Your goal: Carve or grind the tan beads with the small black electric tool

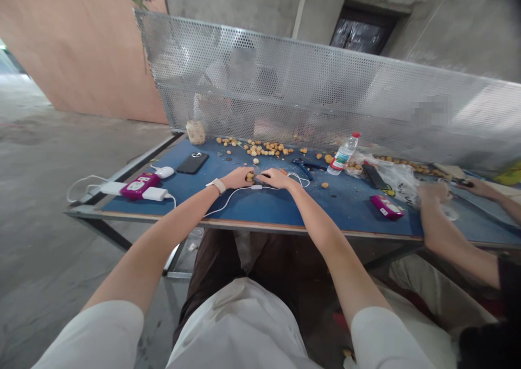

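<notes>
Your left hand (239, 178) is closed on a round tan nut (249, 177), and your right hand (277, 178) curls just beside it, though you can't tell whether it grips anything. Both rest on the blue surface (345, 209), over a white cable (240, 192), with more loose nuts (256, 149) scattered ahead

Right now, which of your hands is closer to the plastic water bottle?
Right hand: it is to the left of the plastic water bottle, not touching it. Left hand lies farther left, beyond the right hand.
</notes>
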The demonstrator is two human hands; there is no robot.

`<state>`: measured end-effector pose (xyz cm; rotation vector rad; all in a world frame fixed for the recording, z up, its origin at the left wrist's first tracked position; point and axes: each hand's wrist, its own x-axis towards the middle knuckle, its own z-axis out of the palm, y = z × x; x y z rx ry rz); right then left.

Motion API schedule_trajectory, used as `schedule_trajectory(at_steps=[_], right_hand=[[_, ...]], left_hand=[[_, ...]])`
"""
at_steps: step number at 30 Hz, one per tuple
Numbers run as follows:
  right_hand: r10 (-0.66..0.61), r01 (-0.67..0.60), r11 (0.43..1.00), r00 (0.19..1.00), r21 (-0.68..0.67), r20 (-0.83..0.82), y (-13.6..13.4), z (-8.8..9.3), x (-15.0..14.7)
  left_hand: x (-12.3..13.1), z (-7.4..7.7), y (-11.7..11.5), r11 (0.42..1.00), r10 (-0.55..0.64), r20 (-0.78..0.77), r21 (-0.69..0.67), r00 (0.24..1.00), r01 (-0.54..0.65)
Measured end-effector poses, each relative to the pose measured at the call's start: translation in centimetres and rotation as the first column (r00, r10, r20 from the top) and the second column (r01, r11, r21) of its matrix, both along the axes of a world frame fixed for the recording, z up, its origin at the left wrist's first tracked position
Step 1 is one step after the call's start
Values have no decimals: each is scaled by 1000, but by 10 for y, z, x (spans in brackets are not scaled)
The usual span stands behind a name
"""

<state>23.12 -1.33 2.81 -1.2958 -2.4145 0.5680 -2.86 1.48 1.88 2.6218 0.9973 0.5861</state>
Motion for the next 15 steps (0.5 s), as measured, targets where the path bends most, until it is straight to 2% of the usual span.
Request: schedule_trajectory(at_steps=[15], right_hand=[[-31,31,1000,999,0,-16,0,0,1]], left_hand=[[2,3,-4,999,37,-64,7,997,-37]])
